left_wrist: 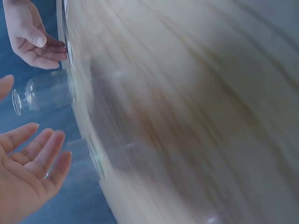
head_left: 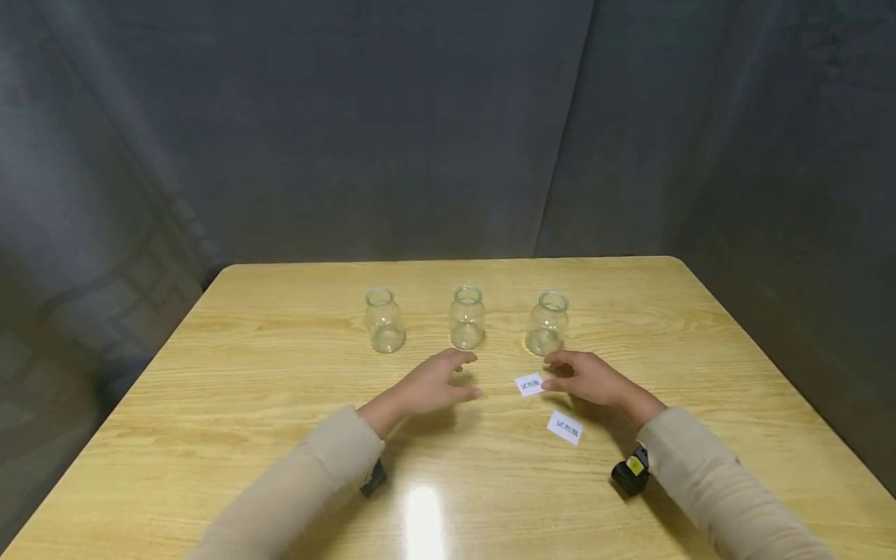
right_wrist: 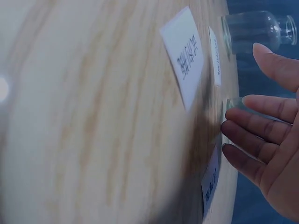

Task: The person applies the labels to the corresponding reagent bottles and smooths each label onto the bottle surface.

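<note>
My left hand hovers over the wooden table in front of the middle glass jar, fingers spread loosely and holding nothing. To the right, my right hand is just in front of the right glass jar, its fingers relaxed and thumb apart. Its thumb tip overlaps the edge of a white paper label with printed characters. A second label lies nearer to me. The right wrist view also shows another label below the fingers, which the right hand hides in the head view.
A third glass jar stands at the left of the row; all are upright and lidless. The wooden table ends at a back edge before a dark grey curtain. Black wrist cameras hang under both sleeves.
</note>
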The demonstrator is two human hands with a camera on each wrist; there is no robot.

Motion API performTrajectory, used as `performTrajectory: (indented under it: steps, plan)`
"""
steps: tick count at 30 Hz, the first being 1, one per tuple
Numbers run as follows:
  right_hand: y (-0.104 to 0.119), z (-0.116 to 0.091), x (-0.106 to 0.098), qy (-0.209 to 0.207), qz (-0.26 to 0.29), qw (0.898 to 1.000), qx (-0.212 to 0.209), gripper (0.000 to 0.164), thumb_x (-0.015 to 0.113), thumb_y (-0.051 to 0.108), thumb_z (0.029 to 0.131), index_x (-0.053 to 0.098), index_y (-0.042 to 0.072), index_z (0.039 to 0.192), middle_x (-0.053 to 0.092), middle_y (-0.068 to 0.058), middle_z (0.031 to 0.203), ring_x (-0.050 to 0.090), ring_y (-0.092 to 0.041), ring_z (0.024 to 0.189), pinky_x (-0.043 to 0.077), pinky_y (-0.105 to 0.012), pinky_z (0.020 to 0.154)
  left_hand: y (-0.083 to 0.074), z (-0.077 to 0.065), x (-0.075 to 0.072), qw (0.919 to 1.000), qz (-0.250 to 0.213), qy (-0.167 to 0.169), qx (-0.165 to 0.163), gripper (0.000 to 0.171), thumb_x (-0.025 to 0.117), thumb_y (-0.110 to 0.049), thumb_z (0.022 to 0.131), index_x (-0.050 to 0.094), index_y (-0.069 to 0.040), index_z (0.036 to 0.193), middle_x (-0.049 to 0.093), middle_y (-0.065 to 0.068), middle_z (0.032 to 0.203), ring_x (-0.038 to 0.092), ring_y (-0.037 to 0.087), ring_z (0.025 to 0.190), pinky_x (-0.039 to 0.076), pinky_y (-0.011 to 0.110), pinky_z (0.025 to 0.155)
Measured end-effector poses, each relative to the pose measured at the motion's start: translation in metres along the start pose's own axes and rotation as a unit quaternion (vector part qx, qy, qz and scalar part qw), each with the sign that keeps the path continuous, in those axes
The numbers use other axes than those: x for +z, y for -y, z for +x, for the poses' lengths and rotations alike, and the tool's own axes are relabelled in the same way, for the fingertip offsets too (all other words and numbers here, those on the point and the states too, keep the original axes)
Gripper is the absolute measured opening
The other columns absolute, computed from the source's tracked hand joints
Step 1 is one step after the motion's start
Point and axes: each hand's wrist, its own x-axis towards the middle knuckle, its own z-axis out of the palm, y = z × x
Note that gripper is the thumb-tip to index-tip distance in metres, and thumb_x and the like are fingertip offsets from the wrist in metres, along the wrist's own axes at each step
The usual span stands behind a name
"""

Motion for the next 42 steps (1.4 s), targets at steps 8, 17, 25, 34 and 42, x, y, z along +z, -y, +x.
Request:
performTrajectory:
  steps: [8, 17, 25, 34, 42]
  plan:
    - [-0.004, 0.007, -0.001, 0.013, -0.009, 1.000, -0.020, 0.041, 0.067, 0.021, 0.074, 0.054, -0.003, 0.105, 0.059, -0.012, 0.097, 0.053, -0.026, 0.091, 0.042, -0.040, 0.079, -0.006, 0.019, 0.012, 0.9980, -0.057, -0.005, -0.025, 0.046, 0.063, -0.023, 0.079, 0.048, -0.002, 0.118, 0.051, 0.011, 0.115, 0.054, 0.021, 0.095, 0.045, 0.025, 0.075]
    - [-0.004, 0.011, 0.004, 0.004, -0.032, 0.999, -0.023, 0.038, 0.069, 0.017, 0.072, 0.057, -0.002, 0.102, 0.058, -0.008, 0.093, 0.053, -0.023, 0.087, 0.043, -0.039, 0.077, -0.009, 0.037, 0.024, 0.9953, -0.081, 0.000, -0.054, 0.039, 0.064, -0.020, 0.078, 0.052, -0.002, 0.111, 0.056, 0.011, 0.107, 0.056, 0.019, 0.092, 0.045, 0.025, 0.074]
    - [-0.003, 0.012, 0.005, 0.006, -0.056, 0.998, -0.043, 0.037, 0.071, 0.014, 0.068, 0.058, -0.001, 0.099, 0.054, -0.007, 0.093, 0.048, -0.020, 0.083, 0.041, -0.037, 0.072, -0.013, 0.049, 0.029, 0.9987, -0.004, 0.020, -0.046, 0.041, 0.065, -0.022, 0.076, 0.053, -0.004, 0.111, 0.058, 0.008, 0.106, 0.054, 0.018, 0.095, 0.043, 0.026, 0.078]
    - [-0.001, 0.018, 0.009, -0.003, -0.089, 0.993, -0.072, 0.034, 0.072, 0.010, 0.066, 0.059, 0.000, 0.096, 0.052, -0.005, 0.085, 0.048, -0.019, 0.077, 0.041, -0.033, 0.067, -0.017, 0.057, 0.032, 0.9982, -0.005, 0.041, -0.044, 0.040, 0.064, -0.018, 0.076, 0.052, -0.004, 0.112, 0.058, 0.007, 0.105, 0.053, 0.017, 0.097, 0.042, 0.025, 0.081]
    - [0.002, 0.022, 0.013, -0.011, -0.081, 0.993, -0.080, 0.018, 0.070, 0.004, 0.067, 0.058, 0.003, 0.082, 0.051, -0.002, 0.077, 0.048, -0.017, 0.072, 0.041, -0.031, 0.064, -0.020, 0.065, 0.038, 0.9979, -0.014, 0.046, -0.043, 0.035, 0.061, -0.009, 0.078, 0.052, -0.002, 0.110, 0.060, 0.006, 0.101, 0.054, 0.016, 0.095, 0.041, 0.022, 0.080]
